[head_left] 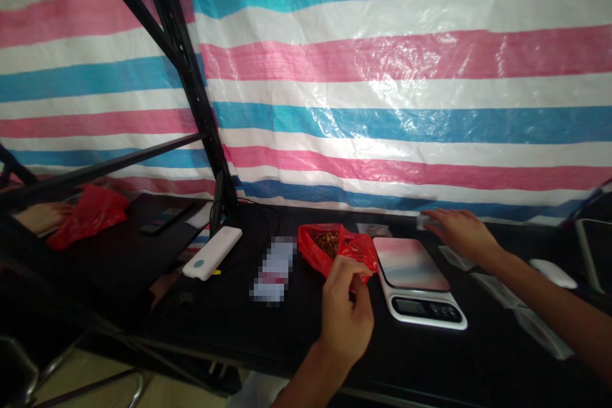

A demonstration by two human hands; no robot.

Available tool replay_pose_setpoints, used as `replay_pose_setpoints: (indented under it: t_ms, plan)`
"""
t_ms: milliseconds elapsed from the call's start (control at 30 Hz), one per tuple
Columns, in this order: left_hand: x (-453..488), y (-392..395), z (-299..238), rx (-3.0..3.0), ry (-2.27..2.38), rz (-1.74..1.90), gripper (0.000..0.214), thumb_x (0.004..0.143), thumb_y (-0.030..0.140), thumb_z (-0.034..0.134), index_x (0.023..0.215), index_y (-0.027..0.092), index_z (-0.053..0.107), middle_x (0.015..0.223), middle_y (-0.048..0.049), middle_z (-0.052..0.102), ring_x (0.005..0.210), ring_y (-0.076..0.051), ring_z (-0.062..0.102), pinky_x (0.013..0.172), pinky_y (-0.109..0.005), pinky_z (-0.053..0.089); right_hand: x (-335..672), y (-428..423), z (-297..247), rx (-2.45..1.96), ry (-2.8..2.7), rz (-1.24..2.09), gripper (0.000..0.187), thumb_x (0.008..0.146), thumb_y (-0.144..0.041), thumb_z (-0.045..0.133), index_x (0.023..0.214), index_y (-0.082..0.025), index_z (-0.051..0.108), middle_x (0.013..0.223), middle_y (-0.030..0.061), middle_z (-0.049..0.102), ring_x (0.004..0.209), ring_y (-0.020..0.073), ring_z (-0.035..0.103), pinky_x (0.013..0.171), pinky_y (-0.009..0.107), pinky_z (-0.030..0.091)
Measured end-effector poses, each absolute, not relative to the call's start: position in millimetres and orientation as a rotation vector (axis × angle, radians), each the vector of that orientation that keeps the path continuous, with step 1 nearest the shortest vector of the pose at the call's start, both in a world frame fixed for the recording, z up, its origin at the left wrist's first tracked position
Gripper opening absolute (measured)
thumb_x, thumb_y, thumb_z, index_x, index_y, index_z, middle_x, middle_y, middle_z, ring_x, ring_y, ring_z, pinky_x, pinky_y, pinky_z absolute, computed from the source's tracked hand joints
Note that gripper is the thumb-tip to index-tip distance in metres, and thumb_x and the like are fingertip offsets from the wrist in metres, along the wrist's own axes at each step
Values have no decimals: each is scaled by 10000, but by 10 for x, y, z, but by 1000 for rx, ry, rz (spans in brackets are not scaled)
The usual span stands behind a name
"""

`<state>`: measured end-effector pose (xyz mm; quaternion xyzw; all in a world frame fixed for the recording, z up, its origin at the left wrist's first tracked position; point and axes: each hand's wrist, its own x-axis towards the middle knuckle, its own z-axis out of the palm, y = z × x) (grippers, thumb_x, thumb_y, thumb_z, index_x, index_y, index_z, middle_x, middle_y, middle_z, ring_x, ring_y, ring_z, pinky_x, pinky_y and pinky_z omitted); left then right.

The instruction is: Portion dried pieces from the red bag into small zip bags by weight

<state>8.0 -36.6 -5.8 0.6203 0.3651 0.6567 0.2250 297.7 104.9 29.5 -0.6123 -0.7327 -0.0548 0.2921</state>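
My left hand [348,312] is closed, its curled fingers at the near right edge of a red plastic bag [313,255], where they seem to pinch the plastic. Inside the open bag lies a heap of small brown dried pieces [326,242]. To the bag's right stands a white kitchen scale [399,309] with a pink and blue plate [408,261], which bears nothing. Beyond the scale, my right hand [461,236] is raised over the back of the table, a small clear plastic bag [423,220] held at its fingertips.
Several small clear packets [500,290] lie under my right forearm; another packet [373,229] lies behind the red bag. A white mouse [553,273] is at right. Left are a blurred-out object [275,271], a white power strip [213,254], a metal post [196,89] and another person's hand [43,217].
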Motion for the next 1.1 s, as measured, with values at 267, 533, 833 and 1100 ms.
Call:
replay_pose_setpoints:
  t_ms: [267,533,833,1100]
  plan:
    - [124,-428,-78,1239,931,1583,607,886,364,731,1422,227,483,1355,-130,646,1244,-250,632,1077,-400,495,1764,-33,452,-979,-2032,183,285,920,-442,676,1171,-327,745,1144,39,784,1073,266,726,962,430,573]
    - [-249,-276,52,1044,918,1690,434,897,594,658,994,171,675,995,-85,734,970,-217,705,905,-335,547,1245,-194,393,-942,-2173,258,383,1021,-324,529,1398,-298,589,1377,73,668,1285,233,603,1078,418,489]
    - [-479,-18,-113,1017,1314,1750,264,837,395,720,985,184,661,867,-27,681,798,-168,660,775,-287,535,1090,262,145,-1457,-2476,-185,195,969,-210,527,1041,-191,707,1054,123,746,1062,322,623,939,479,394]
    - [-231,73,-344,1287,1832,1571,382,865,307,670,1227,194,624,1356,-202,536,1061,-314,679,893,-435,524,1171,480,28,-1528,-2439,-197,136,933,-297,633,993,-183,676,1074,134,736,1046,327,616,879,433,366]
